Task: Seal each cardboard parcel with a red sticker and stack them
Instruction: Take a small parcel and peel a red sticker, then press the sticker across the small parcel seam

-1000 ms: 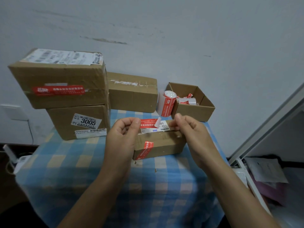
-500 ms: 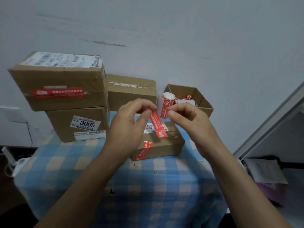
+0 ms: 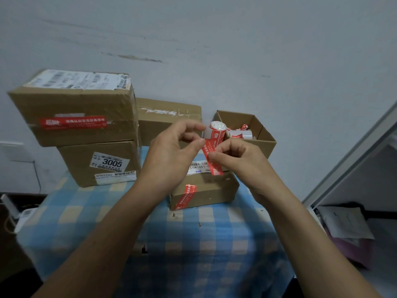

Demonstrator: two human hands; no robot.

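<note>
Head view: the only view; everything below is read from it.
Left hand (image 3: 171, 151): thumb and forefinger pinch the upper end of the red sticker (image 3: 211, 158).
Right hand (image 3: 234, 160): fingertips pinch the same strip lower down, at its edge.
Red sticker: held in the air, slanted, just above the small parcel (image 3: 206, 190) and not yet pressed on.
Small parcel: lies on the checked surface (image 3: 193, 244) and carries one red strip over its front left corner.
Done: the top parcel (image 3: 75, 108) shows a red strip and sits stacked on the lower parcel (image 3: 98, 164).
Left, by my judgement: stick this strip down and stack the small parcel. The rear parcel (image 3: 167, 117) shows no red strip.
Supplies: a sticker roll (image 3: 217, 132) stands by the open box (image 3: 264, 143).
</note>
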